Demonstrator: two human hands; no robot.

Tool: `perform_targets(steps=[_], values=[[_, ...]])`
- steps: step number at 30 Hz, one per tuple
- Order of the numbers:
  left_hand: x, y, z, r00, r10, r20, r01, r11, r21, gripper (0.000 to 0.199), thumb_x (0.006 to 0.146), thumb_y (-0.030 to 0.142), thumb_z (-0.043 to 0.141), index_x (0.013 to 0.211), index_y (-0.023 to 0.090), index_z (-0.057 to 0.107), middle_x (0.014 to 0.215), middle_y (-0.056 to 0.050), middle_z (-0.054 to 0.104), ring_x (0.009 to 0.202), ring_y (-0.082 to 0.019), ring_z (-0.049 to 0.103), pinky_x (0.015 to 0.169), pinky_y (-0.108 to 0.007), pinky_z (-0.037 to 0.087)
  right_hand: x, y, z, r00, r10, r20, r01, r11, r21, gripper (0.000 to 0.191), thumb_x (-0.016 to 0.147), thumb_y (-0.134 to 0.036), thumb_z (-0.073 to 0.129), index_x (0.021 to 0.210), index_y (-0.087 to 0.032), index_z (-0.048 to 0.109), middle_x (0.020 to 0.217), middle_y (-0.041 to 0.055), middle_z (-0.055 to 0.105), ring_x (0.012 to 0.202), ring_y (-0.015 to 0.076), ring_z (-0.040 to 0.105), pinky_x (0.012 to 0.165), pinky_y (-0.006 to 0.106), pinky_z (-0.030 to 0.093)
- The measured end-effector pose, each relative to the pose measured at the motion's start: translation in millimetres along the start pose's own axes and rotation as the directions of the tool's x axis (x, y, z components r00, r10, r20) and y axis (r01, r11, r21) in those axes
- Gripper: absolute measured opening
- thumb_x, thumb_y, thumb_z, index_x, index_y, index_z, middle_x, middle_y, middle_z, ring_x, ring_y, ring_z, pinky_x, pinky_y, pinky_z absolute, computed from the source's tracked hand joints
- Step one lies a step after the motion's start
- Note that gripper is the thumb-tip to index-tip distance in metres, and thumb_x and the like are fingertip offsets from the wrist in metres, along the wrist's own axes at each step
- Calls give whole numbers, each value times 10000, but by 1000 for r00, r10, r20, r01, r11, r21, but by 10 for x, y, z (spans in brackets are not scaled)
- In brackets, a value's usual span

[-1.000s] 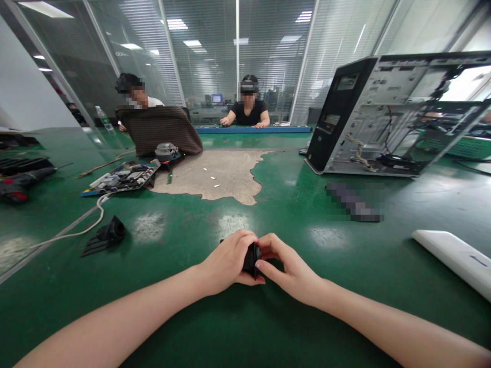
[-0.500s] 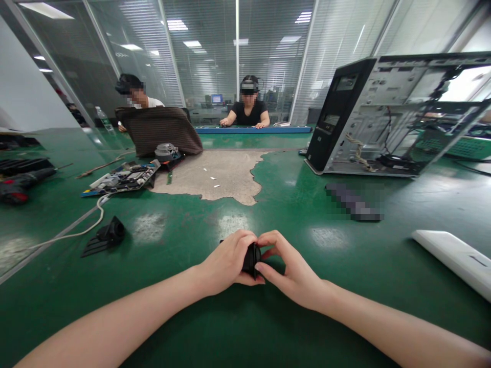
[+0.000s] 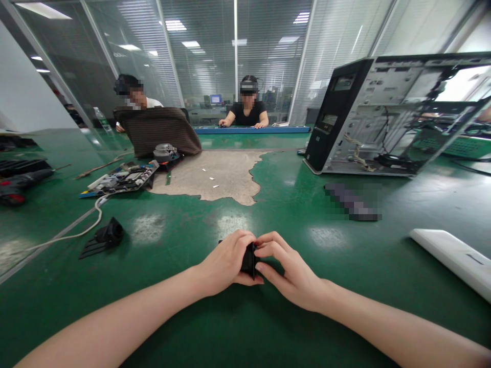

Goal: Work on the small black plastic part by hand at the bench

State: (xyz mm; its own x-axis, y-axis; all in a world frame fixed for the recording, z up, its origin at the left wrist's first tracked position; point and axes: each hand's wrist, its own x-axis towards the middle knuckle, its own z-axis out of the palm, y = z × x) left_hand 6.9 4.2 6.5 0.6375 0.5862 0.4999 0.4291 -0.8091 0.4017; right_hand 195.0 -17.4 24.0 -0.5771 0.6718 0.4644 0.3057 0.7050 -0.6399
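Between my hands, just above the green tabletop, is a small black plastic part (image 3: 248,260), mostly covered by fingers. My left hand (image 3: 222,263) wraps around it from the left, with fingers over the top and below. At its right edge, the curled fingers and thumb of my right hand (image 3: 289,273) grip the rim. What exact kind of part it is cannot be made out. Another black plastic piece (image 3: 109,234), with a round collar and flat slats, lies on the table to the left.
An open computer case (image 3: 341,117) stands at the right. Nearer are a pixelated dark object (image 3: 353,203) and a white panel (image 3: 452,255). At left lie a circuit board (image 3: 123,179), a white cable (image 3: 100,209) and a power drill (image 3: 23,181). Two people sit across the table.
My right hand's fingers have shifted slightly on the part's right edge. My left hand keeps its grip, and the view has moved a little.
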Motion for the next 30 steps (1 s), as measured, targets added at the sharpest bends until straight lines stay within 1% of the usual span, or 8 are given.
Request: perform_targets(steps=[3, 7, 11, 15, 20, 25, 27, 30], values=[[0, -7, 9, 1000, 11, -2, -11, 1000, 14, 687, 632, 339, 716, 1154, 181, 299, 1070, -101, 470, 969, -238, 512, 830, -413, 464, 11, 35, 31, 996, 86, -21, -84, 993, 78, 245, 804, -129, 516, 1024, -206, 441, 973, 59, 505, 887, 177, 527, 768, 343, 489], [-4, -4, 8, 1000, 4, -8, -4, 1000, 11, 681, 634, 322, 715, 1154, 187, 296, 1071, -97, 467, 974, -236, 510, 837, -415, 461, 5, 36, 34, 989, 143, 45, -147, 984, 101, 235, 816, -133, 506, 1034, -191, 441, 934, 51, 523, 855, 169, 537, 772, 344, 489], [-5, 5, 0, 1000, -2, 6, 2, 1000, 0, 658, 644, 322, 707, 1151, 192, 308, 1076, -98, 469, 986, -243, 510, 842, -429, 459, 0, -8, -16, 999, 39, 26, -40, 998, 38, 228, 797, -141, 527, 1012, -195, 474, 1028, 80, 491, 924, 191, 517, 804, 362, 472], [-8, 1, -2, 1000, -15, 5, 15, 1000, -7, 664, 636, 353, 713, 1146, 192, 320, 1071, -98, 477, 979, -244, 516, 838, -431, 460, 10, -10, -29, 999, -50, -12, 50, 998, 32, 100, 825, -157, 511, 912, -206, 524, 1024, 72, 478, 955, 189, 515, 812, 352, 468], [-14, -12, 13, 1000, -14, 0, 14, 1000, -7, 685, 628, 360, 715, 1159, 196, 315, 1079, -100, 479, 981, -251, 520, 824, -436, 463, 13, 59, 42, 994, 82, -69, -72, 988, 137, 257, 794, -164, 556, 1025, -212, 454, 980, 55, 502, 913, 181, 530, 785, 353, 498], [-12, -11, 11, 1000, -17, -7, 17, 1000, -5, 671, 628, 328, 711, 1152, 194, 314, 1063, -99, 480, 972, -251, 523, 818, -435, 465, 2, 59, 46, 984, 168, 56, -175, 973, 152, 246, 818, -152, 525, 1043, -197, 435, 915, 40, 544, 825, 163, 569, 760, 351, 504], [-11, -4, 0, 1000, -25, 2, 25, 1000, -1, 660, 631, 309, 708, 1149, 190, 317, 1056, -99, 481, 973, -249, 520, 822, -429, 465, -4, 33, 20, 991, 126, 53, -130, 988, 87, 239, 819, -163, 524, 1044, -196, 450, 955, 58, 536, 843, 171, 561, 761, 350, 497], [-10, 3, -12, 999, -36, 16, 36, 999, -3, 645, 633, 288, 705, 1145, 189, 326, 1058, -97, 485, 967, -243, 522, 827, -423, 464, -8, -9, -17, 1000, -13, 27, 13, 1000, -18, 196, 812, -171, 532, 1002, -201, 495, 1074, 93, 485, 958, 199, 521, 811, 361, 472]])
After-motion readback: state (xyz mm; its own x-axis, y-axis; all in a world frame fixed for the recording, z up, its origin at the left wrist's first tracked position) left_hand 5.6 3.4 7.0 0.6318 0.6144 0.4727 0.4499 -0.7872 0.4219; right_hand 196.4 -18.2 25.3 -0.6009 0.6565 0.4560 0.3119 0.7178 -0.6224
